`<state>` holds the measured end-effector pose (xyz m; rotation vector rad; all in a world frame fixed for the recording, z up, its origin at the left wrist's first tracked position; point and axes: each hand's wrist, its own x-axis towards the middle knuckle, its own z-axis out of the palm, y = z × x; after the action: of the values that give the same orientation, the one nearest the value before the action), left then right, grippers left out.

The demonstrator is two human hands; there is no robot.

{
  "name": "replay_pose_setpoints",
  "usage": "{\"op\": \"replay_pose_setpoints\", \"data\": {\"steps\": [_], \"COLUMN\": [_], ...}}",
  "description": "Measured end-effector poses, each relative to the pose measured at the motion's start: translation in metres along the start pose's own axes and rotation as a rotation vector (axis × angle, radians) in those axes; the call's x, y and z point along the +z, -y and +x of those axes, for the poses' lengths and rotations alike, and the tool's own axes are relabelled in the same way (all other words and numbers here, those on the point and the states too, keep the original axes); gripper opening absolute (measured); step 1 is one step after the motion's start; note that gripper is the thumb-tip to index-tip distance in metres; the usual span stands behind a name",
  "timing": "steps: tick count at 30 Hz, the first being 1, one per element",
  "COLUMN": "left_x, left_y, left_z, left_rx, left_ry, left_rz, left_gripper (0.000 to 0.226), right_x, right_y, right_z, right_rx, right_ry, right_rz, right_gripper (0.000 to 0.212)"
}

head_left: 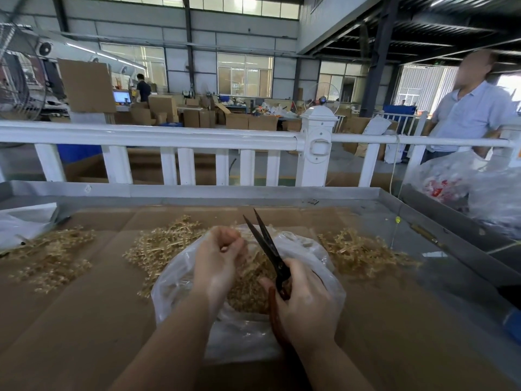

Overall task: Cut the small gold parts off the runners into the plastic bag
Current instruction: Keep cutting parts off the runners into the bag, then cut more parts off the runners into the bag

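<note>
A clear plastic bag (180,280) lies open on the cardboard-covered table, with a heap of small gold parts (248,297) inside it. My left hand (220,258) is curled above the bag and pinches a thin gold runner (248,256) that hangs blurred beside its fingers. My right hand (304,303) grips the handles of black scissors (267,246), whose blades stand apart and point up and away over the bag. Piles of gold runners lie behind the bag (163,244), to the left (53,255) and to the right (363,252).
The table has a raised metal rim (197,190) with a white fence behind it. A white bag (22,224) sits at the far left and clear bags (468,187) at the right. A person in a light shirt (470,114) stands beyond the fence.
</note>
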<state>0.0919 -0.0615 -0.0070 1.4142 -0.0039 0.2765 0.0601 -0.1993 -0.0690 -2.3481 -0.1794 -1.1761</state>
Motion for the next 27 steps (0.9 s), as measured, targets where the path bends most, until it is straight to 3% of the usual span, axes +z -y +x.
{"op": "replay_pose_setpoints", "data": {"steps": [4, 9, 15, 24, 27], "left_x": [0.002, 0.015, 0.022, 0.023, 0.024], "left_y": [-0.008, -0.008, -0.008, -0.037, -0.031], "left_z": [0.017, 0.031, 0.034, 0.043, 0.044], "left_rx": [0.034, -0.047, -0.113, -0.077, -0.152], "left_ry": [-0.076, -0.103, -0.024, -0.090, -0.058], "left_rz": [-0.080, -0.351, -0.454, -0.830, -0.788], "left_gripper": [0.021, 0.027, 0.040, 0.035, 0.039], "right_x": [0.000, 0.000, -0.002, -0.003, -0.002], "right_y": [0.000, 0.001, 0.000, 0.000, -0.001], "right_z": [0.000, 0.000, 0.000, 0.001, 0.001], "right_rx": [0.020, 0.018, 0.009, 0.046, 0.025], "right_ry": [-0.018, -0.031, -0.048, -0.037, -0.059], "right_rz": [0.030, 0.058, 0.102, 0.101, 0.096], "right_gripper": [0.031, 0.038, 0.033, 0.036, 0.035]}}
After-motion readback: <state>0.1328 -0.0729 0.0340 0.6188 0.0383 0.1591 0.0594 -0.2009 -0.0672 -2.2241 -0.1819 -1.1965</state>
